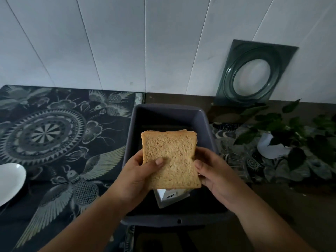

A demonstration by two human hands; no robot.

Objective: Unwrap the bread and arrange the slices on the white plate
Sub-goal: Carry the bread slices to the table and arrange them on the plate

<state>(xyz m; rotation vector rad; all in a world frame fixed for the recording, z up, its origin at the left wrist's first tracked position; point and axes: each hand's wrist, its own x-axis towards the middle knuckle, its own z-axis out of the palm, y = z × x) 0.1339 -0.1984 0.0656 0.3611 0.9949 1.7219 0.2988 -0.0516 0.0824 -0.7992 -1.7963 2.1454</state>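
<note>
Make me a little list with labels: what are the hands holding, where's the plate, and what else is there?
holding: bread slices, gripped by left hand and right hand
under the bread: grey tray with a wrapper in it
plate: white plate, far left edge, nothing on the part that shows
plate status: no slices on it yet
also there: leafy plant on the right

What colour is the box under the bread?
The tub is greyish purple, seen in the head view.

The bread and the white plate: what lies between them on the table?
In the head view, only the patterned tablecloth and the grey tray's left wall lie between the bread and the white plate.
</note>
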